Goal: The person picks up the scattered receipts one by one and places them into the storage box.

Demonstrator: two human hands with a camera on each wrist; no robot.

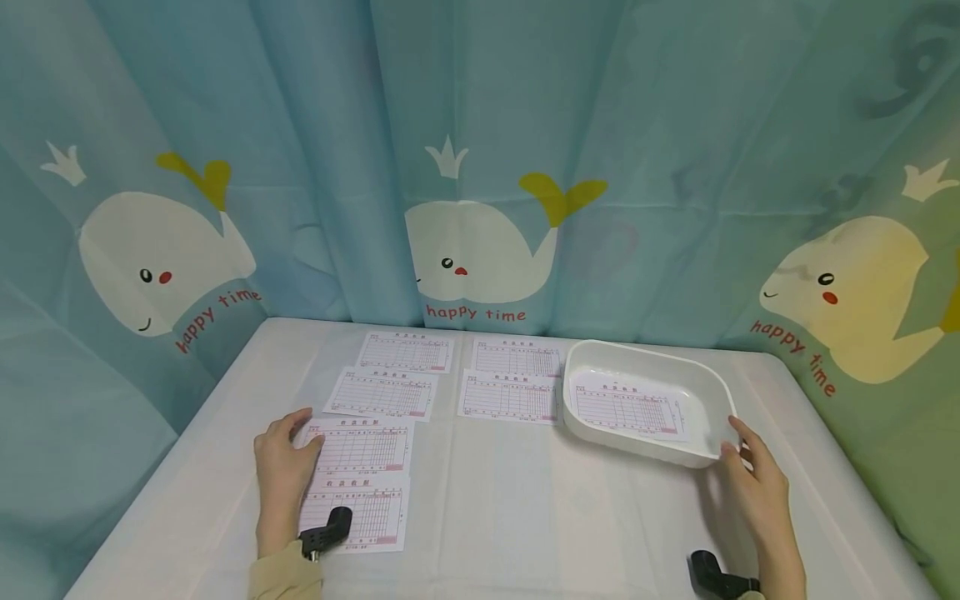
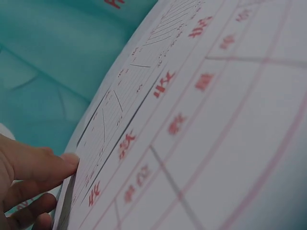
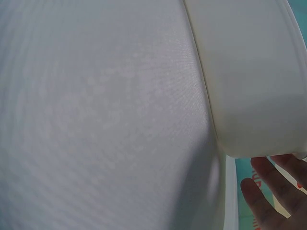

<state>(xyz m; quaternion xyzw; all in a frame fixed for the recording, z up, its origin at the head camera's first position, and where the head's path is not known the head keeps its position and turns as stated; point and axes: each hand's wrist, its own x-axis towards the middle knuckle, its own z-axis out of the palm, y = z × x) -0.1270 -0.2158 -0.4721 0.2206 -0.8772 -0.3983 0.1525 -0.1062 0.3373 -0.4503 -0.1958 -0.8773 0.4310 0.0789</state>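
Observation:
My left hand [image 1: 285,454] is at the left edge of a printed receipt slip [image 1: 365,446], thumb and index finger spread apart at its upper left corner. In the left wrist view the thumb tip [image 2: 71,160] meets the edge of the paper, with the other fingers bent beside it. On the right, my right hand [image 1: 761,475] holds the right end of a white plastic tray [image 1: 637,446], thumb and fingers around its rim. The right wrist view shows fingers [image 3: 276,182] against that end. Inside the tray lies another receipt slip [image 1: 626,408].
More slips lie on the white table [image 1: 517,508]: a lower left slip [image 1: 367,517], two above it, and a middle pair, including the nearer middle slip [image 1: 510,396] beside the tray. A whale-print curtain [image 1: 480,108] hangs behind the table.

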